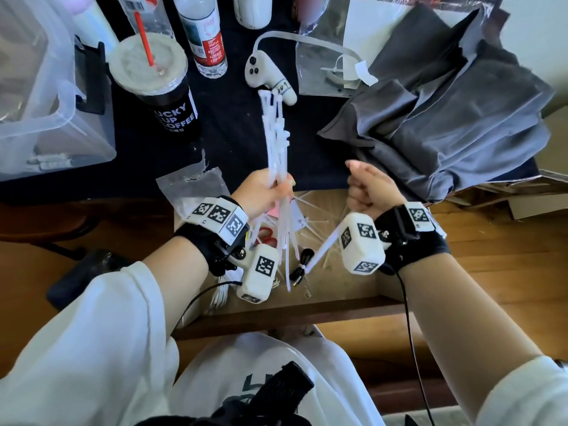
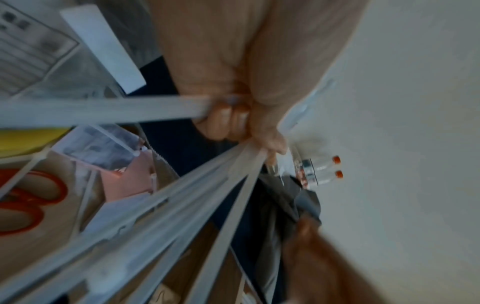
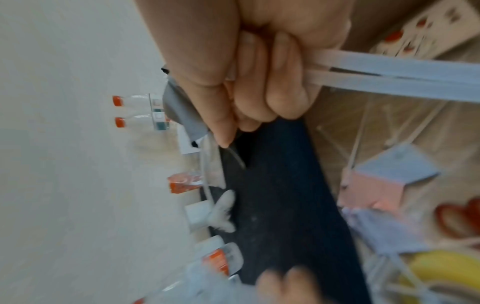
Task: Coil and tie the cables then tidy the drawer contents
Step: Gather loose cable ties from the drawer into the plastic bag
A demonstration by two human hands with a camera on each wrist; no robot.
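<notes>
Wore white sleeves nearest the lens, both forearms raised over an open drawer. Clenched the left hand round a sheaf of zip ties, stood nearly upright, tips hanging into the drawer. Made a fist of the right hand on the tail of a single zip tie, stretched down to a black cable lying coiled in the drawer, the tie looped round its middle.

Judged the step as cinching that tie on the coil. Expected the next move to need a firm pull on the tail until the loop bites, then the scissors for the spare end.

Counted in the drawer: one black cable, one white cable lying bunched near the front edge, one pair of red scissors, several loose ties. Could not count the sheaf exactly; well over ten.

Counted farther off, on the dark tabletop: one coffee cup, one white controller, one labelled bottle, one heap of grey cloth.
</notes>
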